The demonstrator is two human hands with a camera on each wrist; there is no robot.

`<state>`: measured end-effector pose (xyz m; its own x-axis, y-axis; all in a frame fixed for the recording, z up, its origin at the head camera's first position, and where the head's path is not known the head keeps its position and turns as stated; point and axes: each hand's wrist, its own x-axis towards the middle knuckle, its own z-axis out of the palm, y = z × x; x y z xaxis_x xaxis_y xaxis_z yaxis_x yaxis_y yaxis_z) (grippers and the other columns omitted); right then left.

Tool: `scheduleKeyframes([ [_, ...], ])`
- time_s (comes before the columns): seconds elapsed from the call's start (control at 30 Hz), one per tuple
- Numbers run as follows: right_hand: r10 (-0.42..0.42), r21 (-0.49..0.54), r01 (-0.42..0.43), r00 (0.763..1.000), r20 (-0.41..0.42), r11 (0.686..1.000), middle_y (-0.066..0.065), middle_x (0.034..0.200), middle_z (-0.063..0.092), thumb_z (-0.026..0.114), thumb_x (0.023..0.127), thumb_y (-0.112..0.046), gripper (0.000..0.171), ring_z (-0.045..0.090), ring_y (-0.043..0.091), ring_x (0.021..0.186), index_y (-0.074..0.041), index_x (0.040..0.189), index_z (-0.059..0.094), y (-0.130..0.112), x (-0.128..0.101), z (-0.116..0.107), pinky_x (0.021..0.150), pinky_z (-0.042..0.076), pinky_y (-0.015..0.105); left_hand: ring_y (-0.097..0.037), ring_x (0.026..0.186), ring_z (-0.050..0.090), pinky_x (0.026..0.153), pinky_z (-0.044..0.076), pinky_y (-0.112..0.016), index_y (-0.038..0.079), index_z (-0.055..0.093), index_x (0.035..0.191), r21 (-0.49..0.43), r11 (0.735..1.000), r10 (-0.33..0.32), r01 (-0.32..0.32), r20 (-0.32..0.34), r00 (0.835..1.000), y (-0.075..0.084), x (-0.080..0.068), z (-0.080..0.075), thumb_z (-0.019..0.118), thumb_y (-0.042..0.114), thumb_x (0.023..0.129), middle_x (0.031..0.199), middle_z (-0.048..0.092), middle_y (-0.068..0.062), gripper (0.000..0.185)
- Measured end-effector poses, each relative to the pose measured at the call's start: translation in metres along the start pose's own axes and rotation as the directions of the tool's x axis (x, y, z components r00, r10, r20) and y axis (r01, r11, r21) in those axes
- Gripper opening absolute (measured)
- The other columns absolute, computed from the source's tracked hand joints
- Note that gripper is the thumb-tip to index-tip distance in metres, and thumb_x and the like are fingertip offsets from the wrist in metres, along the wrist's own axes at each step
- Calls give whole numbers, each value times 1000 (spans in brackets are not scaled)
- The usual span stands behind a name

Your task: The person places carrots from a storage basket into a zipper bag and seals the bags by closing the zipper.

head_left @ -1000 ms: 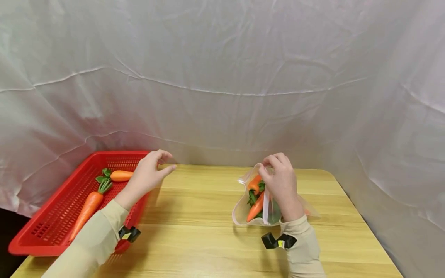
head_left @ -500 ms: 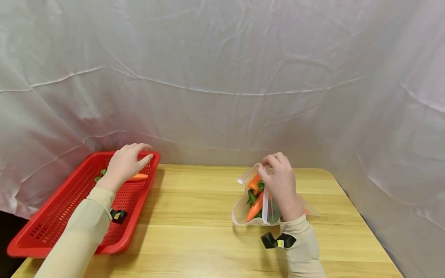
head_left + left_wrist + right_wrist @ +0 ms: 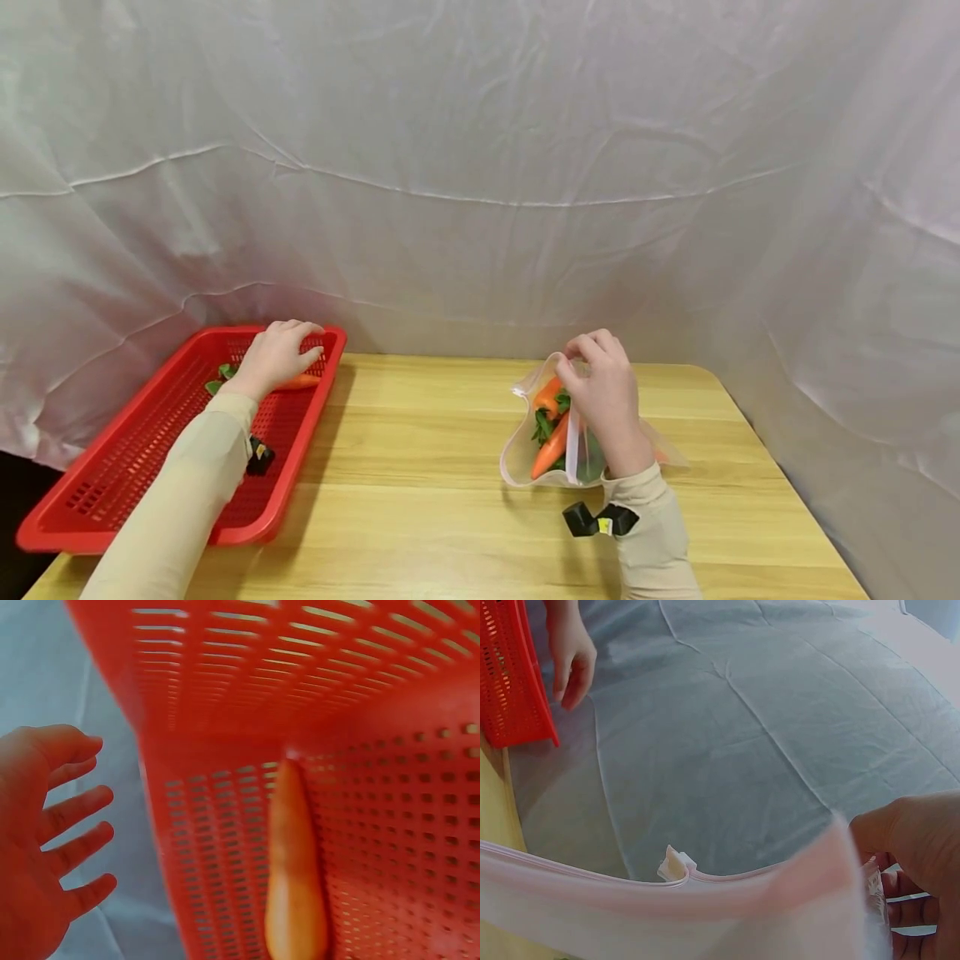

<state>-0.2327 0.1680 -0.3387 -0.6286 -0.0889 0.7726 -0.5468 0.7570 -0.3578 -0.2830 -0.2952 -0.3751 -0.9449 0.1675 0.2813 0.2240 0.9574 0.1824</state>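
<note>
My left hand (image 3: pixel 276 357) hovers over the far end of a red mesh basket (image 3: pixel 127 475), just above an orange carrot (image 3: pixel 302 382) with green leaves. In the left wrist view the left hand (image 3: pixel 45 840) has its fingers spread and apart from the carrot (image 3: pixel 296 885), which lies on the basket floor (image 3: pixel 390 847). My right hand (image 3: pixel 600 392) pinches the raised rim of a clear zip bag (image 3: pixel 517 454) standing on the table, with carrots (image 3: pixel 553 446) and green leaves inside. The right wrist view shows the bag's pink zip rim (image 3: pixel 705 885) beside my fingers (image 3: pixel 915 855).
The wooden table (image 3: pixel 420 517) has the basket at its left edge and the bag right of centre. A white sheet (image 3: pixel 480 167) hangs as a backdrop behind and along the right side. Black wrist cameras (image 3: pixel 600 521) sit on both sleeves.
My left hand has swung left from above the table to the basket's far end and dropped closer to the carrot. My arm now hides a second, longer carrot. The right hand and bag stayed put.
</note>
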Motion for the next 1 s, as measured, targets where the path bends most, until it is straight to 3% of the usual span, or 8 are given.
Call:
scheduleKeyframes([
  [0.2, 0, -1, 0, 1000, -2, 1000, 11, 83, 56, 73, 80, -7, 8, 51, 27, 77, -4, 79, 65, 1, 0, 0, 67, 44, 36, -46, 112, 53, 90, 44, -64, 6, 60, 125, 74, 997, -9, 0, 111, 994, -12, 2, 19, 65, 20, 90, 124, 61, -23, 38],
  [0.37, -13, -9, 13, 1000, -12, 1000, 11, 82, 56, 73, 79, -6, 9, 51, 27, 76, -5, 78, 65, 3, -1, 1, 66, 44, 36, -50, 118, 49, 94, 39, -69, 4, 56, 132, 119, 993, -33, 9, 209, 977, -21, 0, 33, 69, 23, 88, 132, 55, -27, 49],
  [0.57, -23, -12, 23, 1000, -19, 1000, 10, 82, 56, 73, 79, -6, 9, 51, 27, 75, -5, 78, 64, 5, -2, 1, 66, 44, 37, -50, 116, 51, 92, 40, -70, 7, 59, 130, 158, 987, -45, 8, 230, 972, -28, -4, 43, 68, 30, 90, 130, 57, -27, 47],
  [0.87, -19, -15, 18, 1000, -16, 1000, 10, 82, 56, 73, 79, -6, 10, 51, 27, 76, -5, 77, 64, 6, -2, 1, 66, 44, 37, -50, 117, 51, 94, 38, -71, 10, 61, 128, 176, 984, -83, 28, 316, 945, -34, -3, 49, 67, 23, 89, 131, 56, -26, 42],
  [1.0, -9, -15, 9, 1000, -10, 1000, 10, 83, 56, 73, 80, -7, 10, 51, 27, 76, -5, 78, 64, 6, -2, 0, 66, 44, 37, -50, 114, 53, 93, 38, -73, 11, 66, 119, 182, 983, -64, 3, 330, 942, -33, -2, 50, 69, 21, 88, 124, 60, -24, 32],
])
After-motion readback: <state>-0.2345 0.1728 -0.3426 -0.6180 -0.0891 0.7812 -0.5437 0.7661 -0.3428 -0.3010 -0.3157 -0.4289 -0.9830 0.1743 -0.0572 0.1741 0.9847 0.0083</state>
